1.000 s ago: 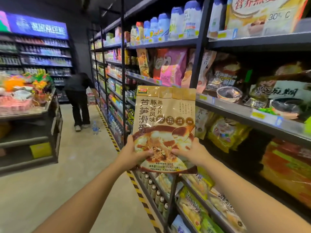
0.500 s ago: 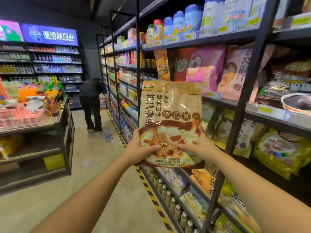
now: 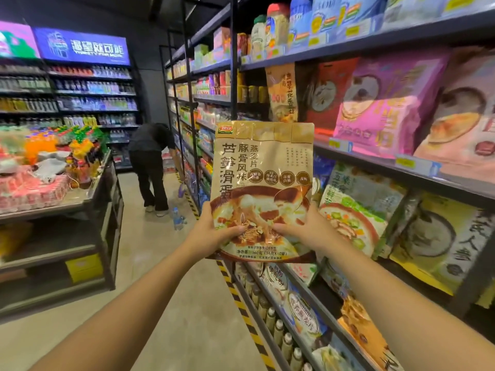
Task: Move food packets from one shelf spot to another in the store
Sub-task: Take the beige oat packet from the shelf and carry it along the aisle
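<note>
A tan food packet [image 3: 267,167] with dark Chinese print and a soup picture is held upright in front of me, in the aisle just left of the shelving. My left hand [image 3: 211,234] grips its lower left edge, thumb across the front. My right hand [image 3: 305,231] grips its lower right edge the same way. The dark metal shelf unit [image 3: 375,167] on the right carries more food packets: pink and purple ones [image 3: 388,103] on the upper level, green and yellow ones [image 3: 356,210] behind my right hand.
A person in black [image 3: 150,162] bends over at the far end of the aisle, a water bottle [image 3: 177,218] on the floor near them. A display stand [image 3: 80,210] with drinks stands at left. Yellow-black tape [image 3: 241,298] lines the shelf foot. Bottles [image 3: 278,330] fill the lowest shelf.
My view has swung left along the shelving and drawn nearer to it. The packet stays upright in both hands, sitting a little higher and more to the right in view.
</note>
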The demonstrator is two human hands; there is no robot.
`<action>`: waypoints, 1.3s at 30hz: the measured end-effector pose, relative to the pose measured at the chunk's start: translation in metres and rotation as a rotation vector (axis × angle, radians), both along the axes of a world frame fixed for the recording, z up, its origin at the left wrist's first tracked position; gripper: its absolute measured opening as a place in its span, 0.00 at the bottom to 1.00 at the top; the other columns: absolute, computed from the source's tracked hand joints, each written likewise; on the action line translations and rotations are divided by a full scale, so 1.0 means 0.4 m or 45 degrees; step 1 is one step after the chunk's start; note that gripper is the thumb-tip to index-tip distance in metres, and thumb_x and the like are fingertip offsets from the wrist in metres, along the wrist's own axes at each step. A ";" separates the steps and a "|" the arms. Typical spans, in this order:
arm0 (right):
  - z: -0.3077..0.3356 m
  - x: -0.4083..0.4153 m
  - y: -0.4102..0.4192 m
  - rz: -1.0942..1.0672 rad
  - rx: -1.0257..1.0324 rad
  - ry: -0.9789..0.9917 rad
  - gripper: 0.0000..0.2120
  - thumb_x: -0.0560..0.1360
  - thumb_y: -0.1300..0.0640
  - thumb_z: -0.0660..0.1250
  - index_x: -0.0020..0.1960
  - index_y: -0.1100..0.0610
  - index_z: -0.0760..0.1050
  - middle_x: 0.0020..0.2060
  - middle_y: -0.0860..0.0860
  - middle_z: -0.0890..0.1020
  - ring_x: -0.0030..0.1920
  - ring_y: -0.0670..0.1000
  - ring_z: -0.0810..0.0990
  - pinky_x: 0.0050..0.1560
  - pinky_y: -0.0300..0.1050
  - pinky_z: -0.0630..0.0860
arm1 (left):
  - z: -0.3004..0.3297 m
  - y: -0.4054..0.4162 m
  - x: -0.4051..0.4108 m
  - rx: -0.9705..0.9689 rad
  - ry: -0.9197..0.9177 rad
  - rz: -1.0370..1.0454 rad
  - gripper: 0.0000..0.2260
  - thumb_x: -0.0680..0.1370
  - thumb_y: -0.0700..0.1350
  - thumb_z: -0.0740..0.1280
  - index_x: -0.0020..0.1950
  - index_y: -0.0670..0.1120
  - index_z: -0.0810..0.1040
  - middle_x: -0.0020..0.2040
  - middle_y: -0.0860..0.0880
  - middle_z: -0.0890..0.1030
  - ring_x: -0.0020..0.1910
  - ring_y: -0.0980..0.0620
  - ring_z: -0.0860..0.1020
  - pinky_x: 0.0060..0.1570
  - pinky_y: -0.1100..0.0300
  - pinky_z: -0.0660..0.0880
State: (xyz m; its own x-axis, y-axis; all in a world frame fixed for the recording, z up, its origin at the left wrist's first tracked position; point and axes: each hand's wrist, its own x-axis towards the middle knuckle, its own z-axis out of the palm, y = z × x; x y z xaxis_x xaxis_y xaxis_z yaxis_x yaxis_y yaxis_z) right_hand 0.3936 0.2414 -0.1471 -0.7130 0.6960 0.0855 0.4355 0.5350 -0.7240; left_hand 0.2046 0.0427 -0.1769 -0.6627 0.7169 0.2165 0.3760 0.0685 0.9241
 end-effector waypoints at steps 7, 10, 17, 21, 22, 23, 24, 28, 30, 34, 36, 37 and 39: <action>0.054 -0.258 0.202 0.057 0.053 0.007 0.64 0.63 0.28 0.78 0.83 0.59 0.51 0.77 0.56 0.70 0.73 0.58 0.74 0.70 0.55 0.74 | 0.044 0.185 -0.229 -0.012 0.033 0.079 0.42 0.67 0.58 0.83 0.71 0.56 0.61 0.62 0.56 0.79 0.59 0.55 0.82 0.60 0.49 0.81; 0.079 -0.354 0.271 0.069 0.079 0.021 0.62 0.63 0.29 0.78 0.82 0.58 0.53 0.76 0.55 0.71 0.72 0.57 0.74 0.65 0.51 0.74 | 0.051 0.248 -0.320 0.015 0.038 0.104 0.42 0.67 0.59 0.82 0.72 0.56 0.60 0.63 0.57 0.78 0.59 0.56 0.81 0.61 0.49 0.81; 0.093 -0.544 0.380 0.021 0.105 -0.008 0.55 0.65 0.31 0.79 0.78 0.59 0.59 0.73 0.55 0.74 0.67 0.55 0.76 0.56 0.47 0.72 | 0.045 0.364 -0.524 0.049 0.026 0.073 0.42 0.64 0.64 0.81 0.69 0.59 0.61 0.61 0.60 0.78 0.60 0.57 0.81 0.58 0.52 0.81; 0.098 -0.670 0.415 -0.035 0.102 -0.016 0.57 0.65 0.30 0.78 0.79 0.58 0.57 0.74 0.54 0.73 0.69 0.56 0.76 0.55 0.46 0.73 | 0.043 0.416 -0.667 0.055 0.053 0.021 0.42 0.62 0.69 0.80 0.68 0.63 0.60 0.62 0.63 0.77 0.58 0.61 0.81 0.56 0.57 0.81; 0.101 -0.705 0.422 -0.061 0.106 -0.019 0.57 0.64 0.29 0.78 0.79 0.58 0.57 0.74 0.54 0.73 0.69 0.56 0.76 0.55 0.46 0.72 | 0.044 0.428 -0.708 0.055 0.060 0.003 0.43 0.62 0.69 0.80 0.69 0.64 0.60 0.63 0.63 0.77 0.59 0.62 0.80 0.57 0.56 0.80; 0.105 -0.740 0.428 -0.086 0.113 -0.027 0.57 0.64 0.29 0.78 0.79 0.58 0.57 0.74 0.55 0.73 0.69 0.56 0.76 0.54 0.46 0.73 | 0.047 0.439 -0.750 0.058 0.069 -0.017 0.45 0.62 0.70 0.79 0.71 0.63 0.60 0.66 0.61 0.76 0.61 0.61 0.79 0.60 0.54 0.80; 0.109 -0.776 0.433 -0.103 0.119 -0.031 0.57 0.64 0.29 0.78 0.79 0.59 0.57 0.74 0.55 0.73 0.69 0.56 0.76 0.54 0.47 0.73 | 0.051 0.450 -0.792 0.061 0.081 -0.037 0.47 0.62 0.70 0.79 0.73 0.61 0.59 0.69 0.58 0.75 0.64 0.59 0.78 0.63 0.50 0.79; 0.133 -0.915 0.452 -0.175 0.132 -0.048 0.57 0.64 0.28 0.77 0.78 0.60 0.58 0.72 0.56 0.74 0.68 0.58 0.76 0.52 0.48 0.73 | 0.077 0.489 -0.954 0.050 0.112 -0.078 0.47 0.62 0.72 0.78 0.74 0.60 0.60 0.69 0.59 0.76 0.65 0.55 0.78 0.64 0.48 0.78; 0.148 -0.975 0.462 -0.212 0.130 -0.030 0.56 0.63 0.28 0.77 0.77 0.59 0.59 0.72 0.56 0.74 0.68 0.58 0.76 0.52 0.48 0.72 | 0.096 0.508 -1.022 0.064 0.120 -0.110 0.41 0.64 0.70 0.78 0.68 0.63 0.60 0.62 0.66 0.76 0.60 0.62 0.79 0.58 0.55 0.79; 0.173 -1.079 0.495 -0.256 0.159 -0.006 0.55 0.63 0.28 0.77 0.75 0.58 0.60 0.71 0.56 0.75 0.67 0.57 0.77 0.51 0.49 0.75 | 0.127 0.563 -1.140 0.101 0.118 -0.170 0.37 0.70 0.60 0.80 0.69 0.62 0.59 0.61 0.65 0.76 0.57 0.66 0.79 0.55 0.60 0.76; 0.180 -1.124 0.517 -0.291 0.184 -0.006 0.54 0.62 0.28 0.78 0.74 0.58 0.61 0.71 0.57 0.75 0.68 0.57 0.77 0.55 0.51 0.77 | 0.131 0.597 -1.191 0.131 0.116 -0.186 0.36 0.71 0.56 0.80 0.70 0.59 0.60 0.60 0.64 0.78 0.54 0.72 0.79 0.53 0.65 0.75; 0.183 -1.145 0.529 -0.305 0.189 -0.007 0.54 0.61 0.28 0.78 0.73 0.57 0.61 0.71 0.57 0.75 0.68 0.57 0.77 0.57 0.52 0.78 | 0.132 0.616 -1.214 0.138 0.115 -0.194 0.36 0.72 0.55 0.80 0.70 0.58 0.60 0.60 0.64 0.78 0.53 0.74 0.78 0.53 0.66 0.75; 0.186 -1.188 0.556 -0.321 0.188 -0.001 0.53 0.61 0.27 0.78 0.73 0.55 0.61 0.70 0.55 0.76 0.67 0.56 0.77 0.61 0.55 0.79 | 0.128 0.654 -1.262 0.147 0.103 -0.217 0.37 0.72 0.55 0.80 0.72 0.57 0.61 0.61 0.64 0.78 0.54 0.73 0.78 0.56 0.62 0.76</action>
State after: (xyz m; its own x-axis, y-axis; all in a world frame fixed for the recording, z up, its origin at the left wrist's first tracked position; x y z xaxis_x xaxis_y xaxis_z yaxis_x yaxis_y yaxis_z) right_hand -0.0816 0.4636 -0.0725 -0.5190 0.8314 0.1985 0.5685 0.5092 -0.6462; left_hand -0.3004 0.3043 -0.1258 -0.5115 0.7843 0.3511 0.4460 -0.1069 0.8886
